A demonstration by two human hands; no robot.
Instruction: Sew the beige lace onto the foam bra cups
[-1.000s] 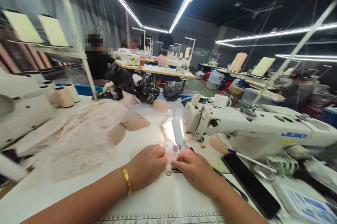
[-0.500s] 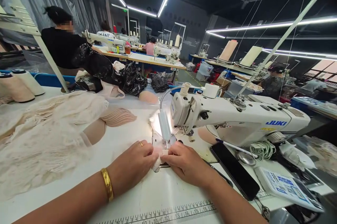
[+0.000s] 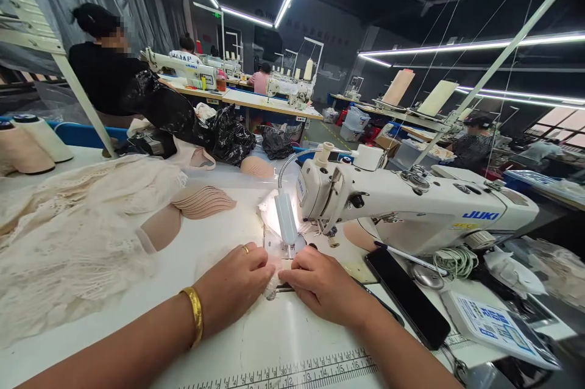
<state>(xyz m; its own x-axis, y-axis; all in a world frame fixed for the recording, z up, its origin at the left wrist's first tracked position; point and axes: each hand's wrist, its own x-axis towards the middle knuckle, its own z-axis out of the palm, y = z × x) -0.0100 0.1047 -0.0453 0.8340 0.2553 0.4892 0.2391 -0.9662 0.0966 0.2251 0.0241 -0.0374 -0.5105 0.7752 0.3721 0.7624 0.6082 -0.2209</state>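
Between the two hands on the table point(image 3: 274, 340) is the lace point(image 3: 272, 289), the left hand point(image 3: 233, 282) at nine o'clock from it and the right hand point(image 3: 325, 286) at three, each grip pinching it. From the lace, the lit lamp point(image 3: 286, 218) is near at twelve o'clock and the sewing machine point(image 3: 411, 206) at two. The phone point(image 3: 409, 300) lies beyond the right hand at three, the cloth pile point(image 3: 100, 218) near ten, the ruler point(image 3: 301, 374) at six.
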